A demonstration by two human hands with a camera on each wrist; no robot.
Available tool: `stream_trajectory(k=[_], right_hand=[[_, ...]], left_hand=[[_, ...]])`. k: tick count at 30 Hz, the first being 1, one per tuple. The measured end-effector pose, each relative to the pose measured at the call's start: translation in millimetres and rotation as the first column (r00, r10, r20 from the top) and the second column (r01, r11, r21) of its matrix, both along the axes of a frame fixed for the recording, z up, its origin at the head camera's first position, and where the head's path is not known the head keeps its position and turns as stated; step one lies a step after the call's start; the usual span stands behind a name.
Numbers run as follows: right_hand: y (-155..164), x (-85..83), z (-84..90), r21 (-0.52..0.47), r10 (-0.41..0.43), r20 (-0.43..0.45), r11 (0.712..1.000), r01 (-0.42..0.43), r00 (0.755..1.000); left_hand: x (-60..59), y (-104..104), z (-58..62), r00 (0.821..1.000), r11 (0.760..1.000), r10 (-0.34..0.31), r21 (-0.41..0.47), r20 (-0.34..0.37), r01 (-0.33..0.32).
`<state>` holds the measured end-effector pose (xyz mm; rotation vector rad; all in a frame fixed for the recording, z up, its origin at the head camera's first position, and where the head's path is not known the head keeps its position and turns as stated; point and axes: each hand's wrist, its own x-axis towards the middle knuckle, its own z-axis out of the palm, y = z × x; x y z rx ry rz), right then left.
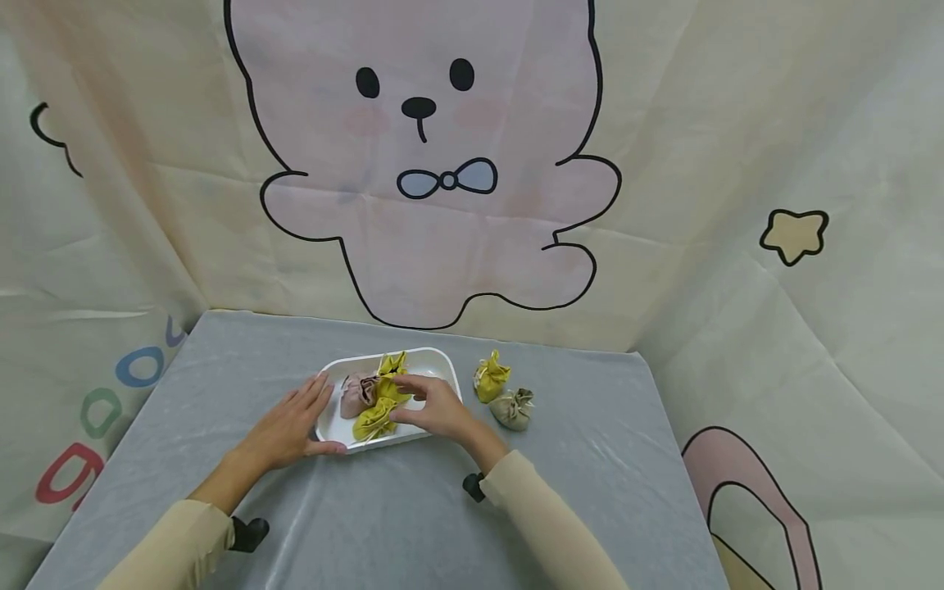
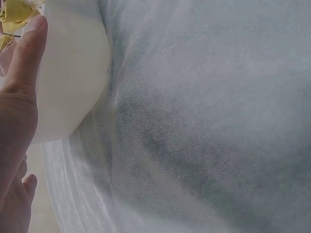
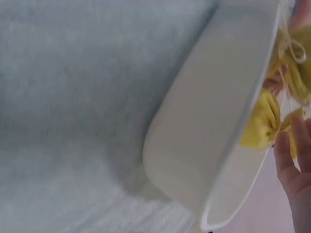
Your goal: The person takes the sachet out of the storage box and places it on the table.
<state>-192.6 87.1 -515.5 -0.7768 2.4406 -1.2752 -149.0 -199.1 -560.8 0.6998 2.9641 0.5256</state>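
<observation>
A white tray [image 1: 435, 358] holds a dusty pink drawstring pouch [image 1: 357, 397] and yellow drawstring pouches, one [image 1: 374, 419] near its front edge and another [image 1: 394, 365] toward the back. My left hand [image 1: 289, 422] rests against the tray's left end, fingers straight, thumb along the near side. Over the tray's right half is my right hand [image 1: 437, 408], thumb and fingers bent and spread apart. Its fingertips are right at a yellow pouch [image 3: 262, 121], with no grip around it showing. Part of the yellow cloth is hidden behind the right fingers.
On the grey cloth-covered table [image 1: 590, 459], right of the tray, stand a yellow pouch [image 1: 490, 378] and a grey-green pouch [image 1: 512, 410], close together. A fabric backdrop [image 1: 472, 262] printed with a bear rises behind the table's far edge.
</observation>
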Motion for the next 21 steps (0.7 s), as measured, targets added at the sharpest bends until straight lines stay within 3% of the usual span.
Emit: stream_trajectory(k=[10,21], right_hand=[[-16.5,6.8,-11.3,0.047,0.048,-0.018,0.998,-0.047,0.999],[-25.3,8.2,-15.2,0.136,0.037,-0.052,0.990,-0.030,0.998]], left_hand=[[0.2,0.7,1.7,1.000,1.000,-0.002,0.001,0.002,0.002],[-0.2,-0.1,0.1,1.000,1.000,-0.005,0.005,-0.007,0.005]])
